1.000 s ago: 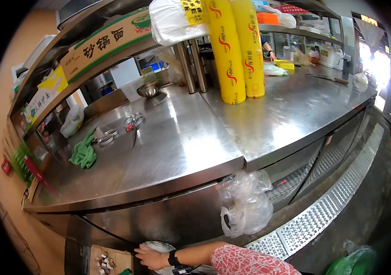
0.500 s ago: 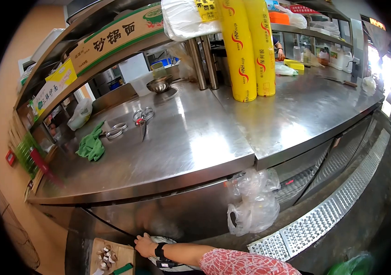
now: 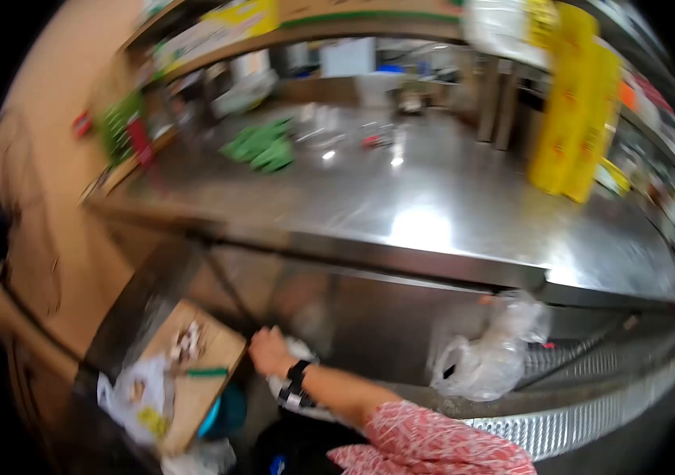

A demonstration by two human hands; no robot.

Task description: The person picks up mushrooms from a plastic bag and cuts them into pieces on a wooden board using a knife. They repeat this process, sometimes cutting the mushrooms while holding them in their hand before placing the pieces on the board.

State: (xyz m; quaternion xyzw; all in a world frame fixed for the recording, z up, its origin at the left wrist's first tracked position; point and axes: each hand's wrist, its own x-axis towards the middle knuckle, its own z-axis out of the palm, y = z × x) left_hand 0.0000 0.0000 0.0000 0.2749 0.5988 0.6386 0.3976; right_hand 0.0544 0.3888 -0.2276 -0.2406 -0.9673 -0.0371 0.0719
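My right hand [image 3: 270, 351], with a black band at the wrist, is beside the right edge of a wooden cutting board [image 3: 215, 396]. Its fingers are blurred, and I cannot make out whether they hold anything. Just behind the hand, partly covered by the wrist, is a whitish thing [image 3: 299, 350]. On the board lie brown-and-white cut pieces [image 3: 188, 342] that look like mushrooms, and a green handle [image 3: 207, 372]. A white plastic bag [image 3: 136, 396] with similar pieces inside overlaps the board's left side. My left hand is out of view.
Above stands a steel counter [image 3: 337, 206] holding a green cloth [image 3: 262, 146], blurred scissors [image 3: 377, 141] and tall yellow rolls [image 3: 571, 111]. Clear plastic bags [image 3: 492, 356] hang below its edge. A teal container [image 3: 225, 412] sits beside the board; perforated metal grating [image 3: 591, 419] runs right.
My view has swung left and down, so the counter shifts right and up. More of the board, the white bag and the teal container now show. My right hand stays beside the board.
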